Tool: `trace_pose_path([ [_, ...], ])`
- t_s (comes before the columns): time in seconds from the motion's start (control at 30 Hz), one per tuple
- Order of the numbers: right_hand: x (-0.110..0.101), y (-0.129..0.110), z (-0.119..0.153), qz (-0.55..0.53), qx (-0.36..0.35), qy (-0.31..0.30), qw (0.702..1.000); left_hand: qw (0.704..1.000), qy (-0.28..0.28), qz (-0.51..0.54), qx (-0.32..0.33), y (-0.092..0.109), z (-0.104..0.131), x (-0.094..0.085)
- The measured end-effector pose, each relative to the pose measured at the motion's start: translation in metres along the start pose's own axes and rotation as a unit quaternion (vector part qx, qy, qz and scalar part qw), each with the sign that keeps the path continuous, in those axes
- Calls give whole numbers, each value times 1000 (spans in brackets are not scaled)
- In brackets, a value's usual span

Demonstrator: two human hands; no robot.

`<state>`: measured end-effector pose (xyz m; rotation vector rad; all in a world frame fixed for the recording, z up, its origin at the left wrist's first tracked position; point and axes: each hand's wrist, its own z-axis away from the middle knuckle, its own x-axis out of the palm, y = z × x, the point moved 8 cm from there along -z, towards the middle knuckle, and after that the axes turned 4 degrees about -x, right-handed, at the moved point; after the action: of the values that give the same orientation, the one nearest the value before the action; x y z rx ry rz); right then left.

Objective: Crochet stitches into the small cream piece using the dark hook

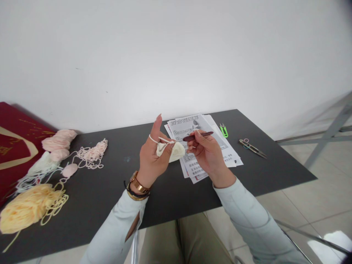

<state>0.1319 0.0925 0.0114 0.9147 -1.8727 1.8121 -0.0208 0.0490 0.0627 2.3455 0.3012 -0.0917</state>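
Observation:
My left hand (155, 156) pinches a small cream crochet piece (177, 152) between thumb and fingers. Its index finger points up, with a strand of cream yarn (153, 139) looped round it. In my right hand (206, 152) is a crochet hook with a dark brown handle (198, 136), held like a pen. The hook's tip points left toward the crochet piece; whether it sits in a stitch I cannot make out. Both hands are above the dark table, the right one over printed sheets (192, 167).
Green thread snips (223, 130) and metal scissors (251, 148) lie to the right on the black table (272, 168). Pink yarn (59, 143), white yarn (41, 168) and yellow yarn (27, 209) lie at the left beside a red bag (16, 135). A white wall (176, 62) rises behind.

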Motion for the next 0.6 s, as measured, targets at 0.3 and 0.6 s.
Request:
trace_pose_path([
  [0.3, 4, -9, 2, 15, -52, -25, 998, 996, 24, -68, 48, 4, 6, -3],
  [0.6, 8, -7, 3, 9, -53, -43, 998, 995, 43, -73, 54, 10, 6, -5],
])
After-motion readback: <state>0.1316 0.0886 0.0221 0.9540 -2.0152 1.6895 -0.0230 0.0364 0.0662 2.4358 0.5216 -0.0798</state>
